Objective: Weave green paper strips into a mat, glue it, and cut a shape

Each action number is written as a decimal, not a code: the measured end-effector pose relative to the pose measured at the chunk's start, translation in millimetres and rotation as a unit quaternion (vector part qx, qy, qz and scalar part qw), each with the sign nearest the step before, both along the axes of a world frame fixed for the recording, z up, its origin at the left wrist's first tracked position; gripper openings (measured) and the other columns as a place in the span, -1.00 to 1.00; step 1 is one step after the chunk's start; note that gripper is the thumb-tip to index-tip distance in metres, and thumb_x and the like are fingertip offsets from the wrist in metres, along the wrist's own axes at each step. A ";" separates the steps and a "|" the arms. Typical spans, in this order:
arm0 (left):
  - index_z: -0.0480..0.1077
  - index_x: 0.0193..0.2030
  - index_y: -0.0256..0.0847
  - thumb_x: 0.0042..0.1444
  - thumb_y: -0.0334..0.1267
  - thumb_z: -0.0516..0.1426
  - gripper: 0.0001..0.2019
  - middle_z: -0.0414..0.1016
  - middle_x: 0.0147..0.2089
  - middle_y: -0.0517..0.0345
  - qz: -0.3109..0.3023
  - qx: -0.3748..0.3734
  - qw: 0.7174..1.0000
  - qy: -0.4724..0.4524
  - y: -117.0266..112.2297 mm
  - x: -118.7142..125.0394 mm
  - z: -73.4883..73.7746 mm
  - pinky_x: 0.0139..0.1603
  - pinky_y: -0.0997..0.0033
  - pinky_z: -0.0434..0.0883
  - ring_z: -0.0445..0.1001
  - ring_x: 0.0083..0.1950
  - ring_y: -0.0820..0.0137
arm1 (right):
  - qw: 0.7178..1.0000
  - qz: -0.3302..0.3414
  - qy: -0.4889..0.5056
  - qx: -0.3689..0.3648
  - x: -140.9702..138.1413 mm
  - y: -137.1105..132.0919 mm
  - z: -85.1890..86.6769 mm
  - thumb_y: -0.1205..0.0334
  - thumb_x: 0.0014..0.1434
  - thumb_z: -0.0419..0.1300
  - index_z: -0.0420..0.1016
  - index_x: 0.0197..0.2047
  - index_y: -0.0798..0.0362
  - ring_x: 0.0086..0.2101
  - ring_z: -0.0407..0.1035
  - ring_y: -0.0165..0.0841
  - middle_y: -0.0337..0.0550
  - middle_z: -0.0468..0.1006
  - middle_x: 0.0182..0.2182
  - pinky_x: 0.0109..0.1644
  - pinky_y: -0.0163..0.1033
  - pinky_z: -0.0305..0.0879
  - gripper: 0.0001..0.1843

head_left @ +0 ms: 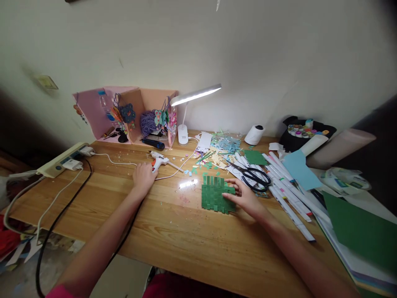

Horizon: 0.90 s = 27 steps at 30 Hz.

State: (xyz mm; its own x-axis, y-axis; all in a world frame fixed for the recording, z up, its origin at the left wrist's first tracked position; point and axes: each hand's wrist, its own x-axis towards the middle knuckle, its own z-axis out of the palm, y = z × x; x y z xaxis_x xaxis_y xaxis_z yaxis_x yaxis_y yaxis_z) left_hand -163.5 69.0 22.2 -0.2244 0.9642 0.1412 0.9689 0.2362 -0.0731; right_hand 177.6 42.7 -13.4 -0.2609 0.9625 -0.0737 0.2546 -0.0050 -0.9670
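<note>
My left hand [144, 178] is closed around the handle of a white hot glue gun [160, 160], whose nozzle points left over the wooden table. A glue stick [176, 166] pokes out of its back end. My right hand [245, 198] grips the right side of a woven green paper mat [214, 195], thumb on top and fingers curled at the edge. Loose strip ends stick out along the mat's sides. Black-handled scissors [256, 178] lie just beyond my right hand.
A lit desk lamp [183, 134] stands at the back beside a pink cardboard shelf [89, 111]. Paper scraps [225, 142] lie in a heap. Several white markers [290, 203] spread at right. A power strip [58, 159] with cables sits left; a utility knife [153, 143] lies near the shelf.
</note>
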 end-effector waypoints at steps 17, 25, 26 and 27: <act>0.41 -0.19 -0.36 0.07 -0.15 0.07 -0.70 0.46 -0.12 -0.23 0.043 0.036 0.998 -0.018 10.1 -34.3 11.6 -0.13 0.21 0.32 0.39 -0.03 0.01 | 0.982 -0.103 0.122 -0.105 3.1 -12.2 14.2 0.00 -0.26 0.42 0.37 -0.15 0.04 -0.39 0.52 -0.22 -0.16 0.61 -0.41 -0.32 -0.17 0.45 -0.39; 0.39 -0.09 -0.25 0.20 0.05 -0.05 -0.58 0.47 -0.09 -0.05 -0.189 -0.017 0.872 -0.451 -57.9 95.8 22.4 -0.10 0.28 0.36 0.43 -0.09 0.23 | 0.964 -0.137 0.173 -0.147 -9.4 -24.3 18.4 0.02 -0.28 0.45 0.49 -0.38 0.07 -0.46 0.51 -0.28 -0.13 0.63 -0.43 -0.40 -0.22 0.47 -0.58; 0.40 -0.11 -0.26 0.14 0.08 0.02 -0.57 0.49 -0.12 -0.06 -0.191 -0.059 0.825 -0.529 -60.3 112.4 16.4 -0.17 0.31 0.39 0.46 -0.15 0.25 | 0.964 -0.138 0.176 -0.143 -11.2 -25.2 18.7 0.02 -0.28 0.45 0.49 -0.38 0.07 -0.46 0.51 -0.28 -0.13 0.63 -0.44 -0.41 -0.23 0.47 -0.58; 0.40 -0.12 -0.28 0.05 0.07 0.13 -0.56 0.50 -0.15 -0.06 -0.189 -0.085 0.783 -0.586 -59.9 125.9 9.4 -0.22 0.34 0.40 0.47 -0.20 0.26 | 0.964 -0.137 0.179 -0.140 -12.4 -26.0 18.7 0.00 -0.27 0.44 0.49 -0.37 0.08 -0.46 0.50 -0.28 -0.13 0.62 -0.44 -0.41 -0.23 0.46 -0.57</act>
State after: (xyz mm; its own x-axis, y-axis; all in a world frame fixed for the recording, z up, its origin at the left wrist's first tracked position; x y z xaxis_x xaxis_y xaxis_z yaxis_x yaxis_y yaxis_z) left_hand -37.5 9.1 31.6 0.2020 0.9757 -0.0852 0.3914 -0.0007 0.9202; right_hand 165.1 16.7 5.3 -0.0566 0.9545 -0.2927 -0.1438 -0.2979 -0.9437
